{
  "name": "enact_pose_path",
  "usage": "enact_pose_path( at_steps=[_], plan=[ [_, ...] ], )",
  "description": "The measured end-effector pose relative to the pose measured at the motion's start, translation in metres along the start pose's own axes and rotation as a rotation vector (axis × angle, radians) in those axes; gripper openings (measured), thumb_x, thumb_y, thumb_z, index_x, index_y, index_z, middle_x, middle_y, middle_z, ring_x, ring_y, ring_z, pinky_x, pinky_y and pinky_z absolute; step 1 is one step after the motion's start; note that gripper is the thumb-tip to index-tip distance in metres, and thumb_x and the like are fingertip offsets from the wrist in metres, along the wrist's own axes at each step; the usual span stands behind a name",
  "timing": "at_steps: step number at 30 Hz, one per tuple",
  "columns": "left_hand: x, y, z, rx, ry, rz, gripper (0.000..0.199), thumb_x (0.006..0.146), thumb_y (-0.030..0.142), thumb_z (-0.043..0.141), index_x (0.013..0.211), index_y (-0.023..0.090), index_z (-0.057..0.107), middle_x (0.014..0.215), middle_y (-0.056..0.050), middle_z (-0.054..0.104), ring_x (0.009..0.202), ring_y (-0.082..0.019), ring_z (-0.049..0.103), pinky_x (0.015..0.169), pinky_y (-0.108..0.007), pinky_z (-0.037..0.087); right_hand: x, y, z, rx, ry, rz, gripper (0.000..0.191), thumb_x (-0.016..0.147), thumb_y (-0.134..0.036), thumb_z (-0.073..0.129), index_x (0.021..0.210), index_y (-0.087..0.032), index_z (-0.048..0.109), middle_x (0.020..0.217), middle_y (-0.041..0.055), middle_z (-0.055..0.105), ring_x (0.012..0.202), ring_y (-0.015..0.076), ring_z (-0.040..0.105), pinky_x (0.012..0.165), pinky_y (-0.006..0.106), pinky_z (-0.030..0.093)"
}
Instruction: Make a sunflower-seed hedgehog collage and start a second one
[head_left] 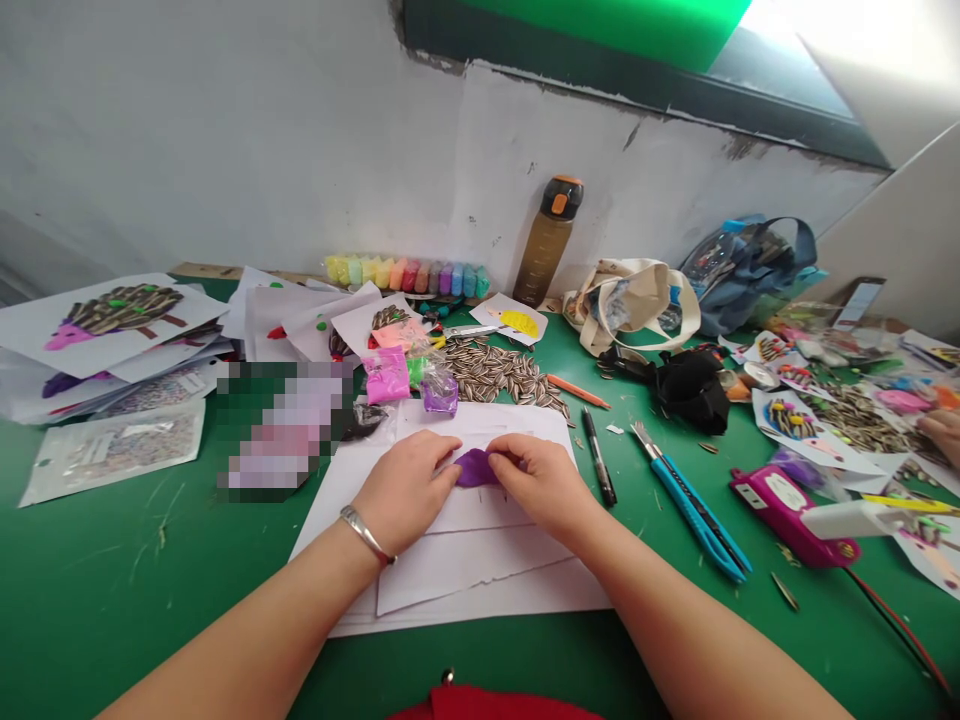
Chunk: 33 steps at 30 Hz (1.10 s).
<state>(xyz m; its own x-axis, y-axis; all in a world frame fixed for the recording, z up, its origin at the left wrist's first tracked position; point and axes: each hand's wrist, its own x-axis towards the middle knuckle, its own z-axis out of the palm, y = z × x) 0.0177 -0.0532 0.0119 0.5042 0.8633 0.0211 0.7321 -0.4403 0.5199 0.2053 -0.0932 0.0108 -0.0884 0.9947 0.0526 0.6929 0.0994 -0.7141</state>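
A flat, rounded piece of purple modelling clay (475,468) lies on white paper (457,590) in front of me. At its left edge, my left hand (411,488) is closed, thumb and fingertips pressing the clay. On the opposite edge my right hand (541,488) is closed too, its thumb and forefinger pinching the clay. Parts of the fingertips are hidden behind the hands. Just beyond the paper sit a purple clay packet (440,396) and a pink clay packet (386,376). Striped sunflower seeds (499,372) are heaped behind them.
Right of the paper lie a black pen (598,455), a blue-handled tool (697,510) and a magenta device (795,515) with a cable. A bottle (549,240) stands by the wall. Hedgehog pictures (120,320) are stacked left. Another person's hand (941,435) shows at far right.
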Motion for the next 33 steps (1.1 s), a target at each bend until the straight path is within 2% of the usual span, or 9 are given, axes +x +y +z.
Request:
enact_pose_path(
  at_steps=[9, 15, 23, 26, 29, 33],
  plan=[
    [0.0, 0.001, 0.001, 0.047, -0.046, 0.023, 0.029, 0.085, 0.017, 0.053, 0.111, 0.016, 0.066, 0.103, -0.009, 0.067, 0.1, -0.024, 0.06, 0.09, -0.037, 0.047, -0.001, -0.002, -0.006, -0.196, -0.012, 0.001, 0.021, 0.088, -0.022, 0.049, 0.086, -0.023, 0.07, 0.077, -0.0003, 0.071, 0.073, 0.0161, 0.059, 0.068, 0.027, 0.035],
    [0.0, 0.001, 0.001, 0.053, -0.058, 0.039, 0.028, 0.086, 0.017, 0.054, 0.112, 0.015, 0.065, 0.105, -0.01, 0.066, 0.1, -0.025, 0.059, 0.092, -0.039, 0.046, -0.004, -0.001, -0.012, -0.368, 0.008, 0.05, 0.022, 0.089, -0.027, 0.05, 0.101, -0.024, 0.069, 0.079, 0.0011, 0.071, 0.075, 0.0183, 0.059, 0.073, 0.031, 0.031],
    [-0.001, 0.002, -0.001, 0.057, -0.069, 0.034, 0.027, 0.085, 0.017, 0.054, 0.109, 0.017, 0.066, 0.105, -0.009, 0.066, 0.101, -0.025, 0.059, 0.093, -0.038, 0.046, -0.003, -0.004, -0.012, -0.493, -0.012, 0.038, 0.019, 0.089, -0.033, 0.052, 0.088, -0.023, 0.068, 0.079, 0.0013, 0.071, 0.08, 0.0189, 0.061, 0.072, 0.031, 0.028],
    [-0.001, 0.002, 0.0, 0.061, -0.072, 0.035, 0.027, 0.086, 0.017, 0.053, 0.11, 0.017, 0.066, 0.106, -0.01, 0.065, 0.102, -0.025, 0.058, 0.094, -0.038, 0.045, -0.002, -0.003, -0.015, -0.461, -0.029, 0.037, 0.025, 0.089, -0.04, 0.052, 0.079, -0.022, 0.066, 0.072, 0.0, 0.069, 0.074, 0.0175, 0.059, 0.069, 0.03, 0.029],
    [0.0, 0.003, -0.001, 0.061, -0.076, 0.033, 0.028, 0.086, 0.017, 0.052, 0.11, 0.017, 0.066, 0.106, -0.01, 0.065, 0.101, -0.025, 0.058, 0.093, -0.038, 0.045, -0.002, 0.004, -0.024, -0.336, 0.005, 0.068, 0.026, 0.089, -0.042, 0.051, 0.086, -0.023, 0.069, 0.07, -0.0013, 0.067, 0.067, 0.016, 0.058, 0.066, 0.029, 0.033],
    [0.0, 0.004, -0.001, 0.054, -0.074, 0.021, 0.028, 0.086, 0.018, 0.052, 0.111, 0.018, 0.065, 0.106, -0.009, 0.065, 0.1, -0.025, 0.058, 0.092, -0.038, 0.046, -0.005, 0.013, -0.038, -0.23, 0.1, 0.049, 0.027, 0.088, -0.025, 0.047, 0.102, -0.024, 0.07, 0.087, 0.0017, 0.07, 0.076, 0.0169, 0.061, 0.068, 0.029, 0.041]
  ],
)
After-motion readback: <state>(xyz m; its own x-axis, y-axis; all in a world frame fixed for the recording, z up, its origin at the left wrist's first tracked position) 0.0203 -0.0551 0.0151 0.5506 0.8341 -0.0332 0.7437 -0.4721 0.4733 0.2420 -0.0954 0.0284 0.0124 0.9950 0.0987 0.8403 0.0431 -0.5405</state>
